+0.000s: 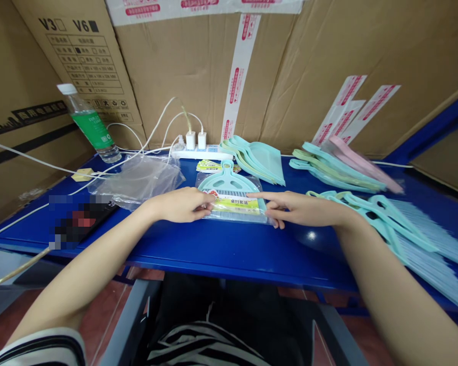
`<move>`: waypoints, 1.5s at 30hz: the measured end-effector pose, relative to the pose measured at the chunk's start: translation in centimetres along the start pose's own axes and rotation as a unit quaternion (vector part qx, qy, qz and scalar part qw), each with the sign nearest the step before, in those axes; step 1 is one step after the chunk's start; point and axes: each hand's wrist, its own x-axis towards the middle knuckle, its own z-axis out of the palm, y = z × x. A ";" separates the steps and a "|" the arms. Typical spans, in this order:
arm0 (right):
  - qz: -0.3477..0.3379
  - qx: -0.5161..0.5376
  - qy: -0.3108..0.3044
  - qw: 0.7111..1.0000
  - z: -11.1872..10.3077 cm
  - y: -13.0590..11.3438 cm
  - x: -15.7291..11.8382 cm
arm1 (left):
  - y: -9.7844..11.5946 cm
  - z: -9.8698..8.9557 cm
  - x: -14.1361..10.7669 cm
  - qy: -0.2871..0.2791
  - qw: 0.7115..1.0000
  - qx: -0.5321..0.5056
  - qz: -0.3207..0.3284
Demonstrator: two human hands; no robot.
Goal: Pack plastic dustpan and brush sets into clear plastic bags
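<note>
A bagged dustpan-and-brush set (229, 181) lies on the blue table in front of me. Through its clear plastic bag show a teal dustpan, pale blue bristles and a yellow-green label card (236, 203). At the bag's left edge, my left hand (185, 205) pinches the plastic, its thumb tip partly hidden. My right hand (290, 207) is at the opposite edge, index finger stretched over the top of the card. Its other fingers curl around the bag's right side. More label cards (211, 166) lie just behind the set.
Stacked dustpans (265, 160) stand behind, with more dustpans (328, 165) and several brushes (408, 229) to the right. On the left are empty plastic bags (141, 178), a bottle (93, 129) and a blurred dark object (86, 221). White cables run to a power strip (198, 152) by the cardboard wall.
</note>
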 end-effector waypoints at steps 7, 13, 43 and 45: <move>0.003 0.002 -0.007 1.000 0.0 0.0 0.1 | 0.0 -0.1 0.0 -0.006 1.000 0.004 -0.004; 0.014 0.002 -0.006 1.000 -0.1 -0.1 0.1 | 0.1 -0.1 0.1 -0.004 1.000 0.007 -0.006; 0.025 -0.013 0.007 1.000 0.1 -0.3 0.1 | 0.2 0.0 0.0 0.002 0.998 0.062 -0.027; 0.014 -0.008 0.007 1.000 0.2 -0.2 0.1 | 0.1 0.0 0.0 0.004 0.998 0.055 -0.023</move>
